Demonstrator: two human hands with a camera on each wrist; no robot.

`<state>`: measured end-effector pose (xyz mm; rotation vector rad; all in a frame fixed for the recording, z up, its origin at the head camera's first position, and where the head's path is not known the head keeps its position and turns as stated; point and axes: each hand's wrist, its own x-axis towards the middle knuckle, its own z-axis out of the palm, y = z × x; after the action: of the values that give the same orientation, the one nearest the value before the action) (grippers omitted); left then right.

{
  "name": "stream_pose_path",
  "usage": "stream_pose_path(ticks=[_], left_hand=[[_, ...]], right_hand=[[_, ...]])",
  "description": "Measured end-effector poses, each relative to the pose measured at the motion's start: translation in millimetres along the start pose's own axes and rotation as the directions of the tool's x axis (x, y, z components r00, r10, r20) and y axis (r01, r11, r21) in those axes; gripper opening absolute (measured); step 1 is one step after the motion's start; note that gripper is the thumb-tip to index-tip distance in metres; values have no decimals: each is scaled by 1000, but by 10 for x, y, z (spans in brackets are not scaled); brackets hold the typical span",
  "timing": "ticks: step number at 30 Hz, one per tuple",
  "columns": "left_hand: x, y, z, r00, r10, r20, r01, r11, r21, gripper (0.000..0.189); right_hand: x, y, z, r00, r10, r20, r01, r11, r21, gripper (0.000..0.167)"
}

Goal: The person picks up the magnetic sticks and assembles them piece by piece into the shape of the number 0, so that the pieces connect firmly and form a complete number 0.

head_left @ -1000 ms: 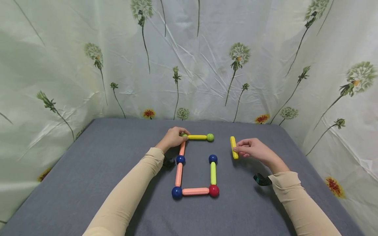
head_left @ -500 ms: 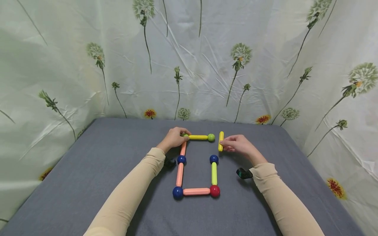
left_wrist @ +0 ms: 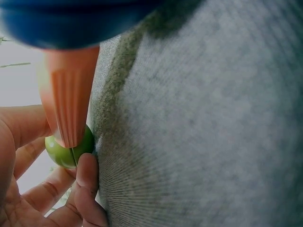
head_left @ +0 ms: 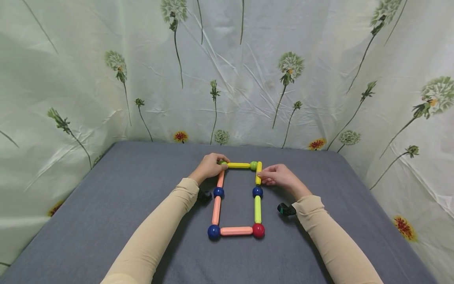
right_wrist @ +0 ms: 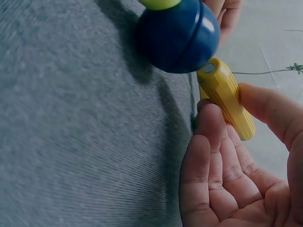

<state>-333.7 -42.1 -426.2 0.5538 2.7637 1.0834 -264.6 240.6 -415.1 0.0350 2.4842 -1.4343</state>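
In the head view, magnetic rods and balls form a rectangle on the grey table. My left hand [head_left: 208, 165] grips the green ball [left_wrist: 66, 153] at its far left corner, where a pink rod [left_wrist: 68, 94] meets a yellow rod [head_left: 239, 165]. With thumb and fingertips, my right hand [head_left: 281, 177] pinches another yellow rod [right_wrist: 227, 99] above the right side. That rod spans from beside the far right green ball [head_left: 253, 165] to just short of the right blue ball [head_left: 257, 192]; whether it touches either, I cannot tell. A metal disc shows in its near end.
Nearer me, a lime rod [head_left: 257, 210] runs to a red ball [head_left: 258, 230]. A pink rod [head_left: 236, 231] joins that to a blue ball [head_left: 214, 232]. Left are a blue ball [head_left: 218, 192] and pink rod [head_left: 216, 210]. A flowered curtain [head_left: 244, 98] hangs behind the table [head_left: 88, 221].
My right hand has carried its yellow rod leftward, from right of the rectangle to between the green and blue balls on its right side. The left hand has stayed on the green ball.
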Motion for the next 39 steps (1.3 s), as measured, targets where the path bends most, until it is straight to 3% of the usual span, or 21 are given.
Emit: stream_pose_path(ticks=[10, 33, 39], left_hand=[[5, -6, 7, 1000, -5, 1, 5, 1000, 2, 24], [10, 26, 2, 999, -33, 5, 33, 999, 13, 24], [10, 29, 5, 999, -34, 5, 34, 999, 3, 24]], right_hand=[[-11, 12, 40, 1000, 29, 12, -29, 999, 20, 35], [24, -47, 67, 995, 88, 38, -86, 995, -49, 35], [-12, -52, 61, 997, 72, 37, -68, 993, -94, 36]])
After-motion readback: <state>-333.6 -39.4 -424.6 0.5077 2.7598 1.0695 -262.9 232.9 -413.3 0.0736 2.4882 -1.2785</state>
